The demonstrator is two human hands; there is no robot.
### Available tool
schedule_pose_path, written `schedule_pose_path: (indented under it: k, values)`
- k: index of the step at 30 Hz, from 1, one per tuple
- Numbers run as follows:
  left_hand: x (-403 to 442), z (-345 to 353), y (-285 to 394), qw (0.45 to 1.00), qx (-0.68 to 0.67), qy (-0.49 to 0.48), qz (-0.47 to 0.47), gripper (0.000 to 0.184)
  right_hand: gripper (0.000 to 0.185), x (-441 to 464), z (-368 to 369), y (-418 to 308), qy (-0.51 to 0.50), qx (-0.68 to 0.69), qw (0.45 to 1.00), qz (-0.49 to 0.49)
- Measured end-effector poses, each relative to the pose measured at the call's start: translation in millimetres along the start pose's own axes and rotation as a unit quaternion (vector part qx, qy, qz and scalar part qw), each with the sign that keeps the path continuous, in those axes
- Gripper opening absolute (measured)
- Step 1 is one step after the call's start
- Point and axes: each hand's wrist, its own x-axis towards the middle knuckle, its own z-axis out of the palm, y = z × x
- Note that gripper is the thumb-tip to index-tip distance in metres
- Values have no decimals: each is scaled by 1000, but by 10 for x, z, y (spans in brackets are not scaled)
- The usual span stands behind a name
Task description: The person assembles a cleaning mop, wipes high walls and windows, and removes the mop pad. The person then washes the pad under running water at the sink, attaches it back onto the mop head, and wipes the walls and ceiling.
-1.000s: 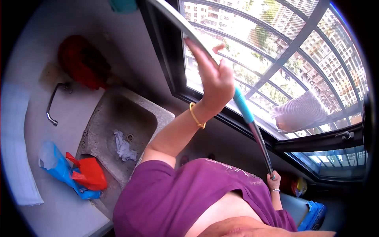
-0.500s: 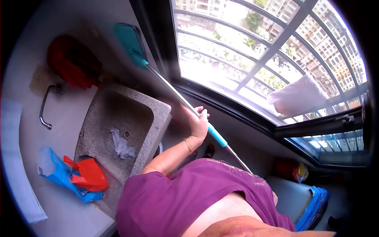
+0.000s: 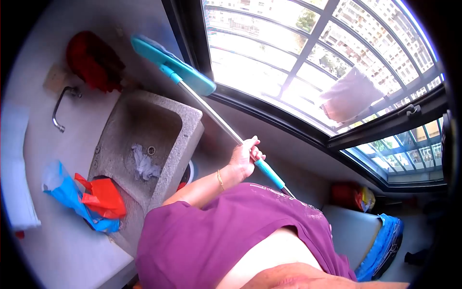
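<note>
Left grip (image 3: 243, 160) around mop pole (image 3: 210, 112)

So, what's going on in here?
Someone in a purple short-sleeved shirt has the left hand around the silver pole of a flat turquoise mop; the right hand is out of view. The mop's head is up near the black window frame. A crumpled white cloth lies in the grey stone sink.
</note>
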Motion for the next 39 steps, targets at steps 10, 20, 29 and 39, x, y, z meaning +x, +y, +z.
schedule_pose_path:
  k: [10,20,29,39]
  values:
    - [-199,-83,-230,891,53,-451,-20,38,29,389,-573,-568,-14,20,992,-126]
    - [-359,-77,-137,889,182,-420,-25,62,30,599,-254,-333,103,128,984,-71]
    - [-476,106,324,910,174,-372,49,54,37,892,-423,-983,-388,123,892,-199]
    - [-332,103,121,921,268,40,282,17,37,862,-399,-2328,25,167,925,-340]
